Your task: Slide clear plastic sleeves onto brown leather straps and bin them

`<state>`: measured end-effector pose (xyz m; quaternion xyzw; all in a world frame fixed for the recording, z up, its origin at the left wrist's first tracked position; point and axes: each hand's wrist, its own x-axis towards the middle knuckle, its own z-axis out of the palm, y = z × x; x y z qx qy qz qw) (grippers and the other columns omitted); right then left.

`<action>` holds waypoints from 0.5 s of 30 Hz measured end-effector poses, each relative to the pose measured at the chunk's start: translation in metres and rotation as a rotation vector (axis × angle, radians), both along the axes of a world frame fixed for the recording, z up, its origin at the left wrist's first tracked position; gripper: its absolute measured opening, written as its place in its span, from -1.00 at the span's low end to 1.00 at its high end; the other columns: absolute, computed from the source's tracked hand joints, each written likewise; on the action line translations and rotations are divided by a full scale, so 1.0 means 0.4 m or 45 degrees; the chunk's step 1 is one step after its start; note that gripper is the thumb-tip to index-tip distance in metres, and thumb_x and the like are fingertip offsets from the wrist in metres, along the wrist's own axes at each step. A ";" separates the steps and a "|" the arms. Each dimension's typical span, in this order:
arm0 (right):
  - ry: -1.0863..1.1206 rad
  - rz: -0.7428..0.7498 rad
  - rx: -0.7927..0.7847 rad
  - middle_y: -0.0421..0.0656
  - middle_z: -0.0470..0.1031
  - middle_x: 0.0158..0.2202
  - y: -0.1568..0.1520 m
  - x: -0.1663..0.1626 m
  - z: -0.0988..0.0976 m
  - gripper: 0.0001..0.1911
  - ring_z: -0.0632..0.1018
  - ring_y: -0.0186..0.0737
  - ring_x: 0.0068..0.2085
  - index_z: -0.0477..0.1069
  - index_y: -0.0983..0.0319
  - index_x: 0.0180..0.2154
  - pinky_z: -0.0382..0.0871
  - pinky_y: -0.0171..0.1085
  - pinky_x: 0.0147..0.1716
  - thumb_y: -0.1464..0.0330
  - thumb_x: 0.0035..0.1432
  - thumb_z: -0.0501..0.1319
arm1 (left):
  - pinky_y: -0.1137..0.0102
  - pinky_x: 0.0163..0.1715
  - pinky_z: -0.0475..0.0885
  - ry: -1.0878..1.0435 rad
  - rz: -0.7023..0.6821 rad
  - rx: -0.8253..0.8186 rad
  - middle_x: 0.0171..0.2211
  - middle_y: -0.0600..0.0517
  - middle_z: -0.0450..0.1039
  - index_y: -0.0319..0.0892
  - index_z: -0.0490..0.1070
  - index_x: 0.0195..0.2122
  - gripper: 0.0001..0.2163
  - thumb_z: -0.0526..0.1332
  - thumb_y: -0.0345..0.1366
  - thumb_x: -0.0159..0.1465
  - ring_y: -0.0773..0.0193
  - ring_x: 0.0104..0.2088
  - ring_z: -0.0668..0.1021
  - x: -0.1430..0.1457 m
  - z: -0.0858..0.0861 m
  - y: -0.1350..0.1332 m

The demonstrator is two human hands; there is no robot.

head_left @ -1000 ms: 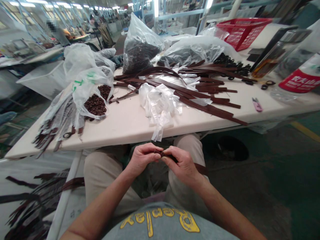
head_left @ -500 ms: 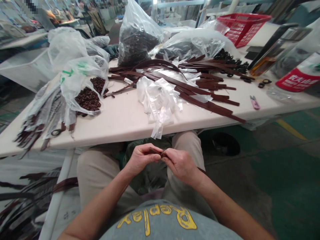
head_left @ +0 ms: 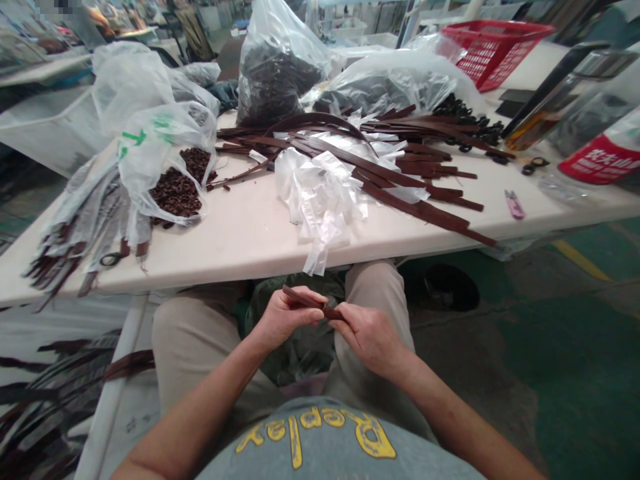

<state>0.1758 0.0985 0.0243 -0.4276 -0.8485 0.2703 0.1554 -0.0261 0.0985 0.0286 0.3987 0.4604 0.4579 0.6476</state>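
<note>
Over my lap, just off the table's front edge, both hands grip a dark brown strap (head_left: 301, 299). My left hand (head_left: 290, 317) pinches it between thumb and fingers, and one end sticks out past the fingertips toward the upper left. Close beside it, my right hand (head_left: 367, 333) is closed round the strap's other part. A small brown loop seems to sit on the strap between the hands, but it is too small to tell clearly. Nearest on the table are crumpled white plastic wrappers (head_left: 320, 200) and a heap of similar brown straps (head_left: 420, 210).
A plastic bag of small brown loops (head_left: 177, 190) lies at left, beside wrapped straps (head_left: 75, 240). Pink thread snips (head_left: 514, 205) lie at right. Farther back stand a full clear bag (head_left: 273, 80), a red basket (head_left: 493, 57) and a bottle with a red label (head_left: 600, 157).
More of the strap now shows beyond my left fingertips and between the two hands. My right hand has shifted slightly to the right and down.
</note>
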 end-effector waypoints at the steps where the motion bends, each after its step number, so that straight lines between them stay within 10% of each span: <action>1: 0.021 -0.009 0.000 -0.16 0.51 -0.43 0.001 -0.009 -0.001 -0.72 0.48 -0.28 -0.42 0.36 0.22 -0.36 0.13 -0.30 -0.43 0.26 0.37 0.03 | 0.47 -0.51 0.41 -0.015 -0.004 -0.006 -0.56 0.05 0.49 -0.22 0.62 -0.37 -0.71 0.52 -0.20 -0.10 0.38 -0.59 0.45 0.006 -0.001 -0.001; 9: 0.111 -0.022 -0.257 -0.20 0.50 -0.37 0.006 0.013 0.028 -0.81 0.48 -0.27 -0.36 0.36 0.22 -0.26 0.18 -0.31 -0.38 0.27 0.33 0.07 | 0.51 -0.52 0.39 0.028 0.100 0.033 -0.50 0.03 0.53 -0.23 0.62 -0.34 -0.75 0.49 -0.23 -0.03 0.42 -0.57 0.45 -0.018 -0.013 0.008; 15: 0.063 -0.050 -0.012 -0.20 0.44 -0.49 -0.005 0.026 -0.007 -0.67 0.43 -0.30 -0.47 0.31 0.22 -0.40 0.08 -0.31 -0.47 0.25 0.38 -0.03 | 0.47 -0.48 0.43 0.046 0.011 0.020 -0.52 0.04 0.51 -0.24 0.60 -0.31 -0.71 0.48 -0.20 -0.03 0.39 -0.57 0.46 -0.002 -0.018 0.001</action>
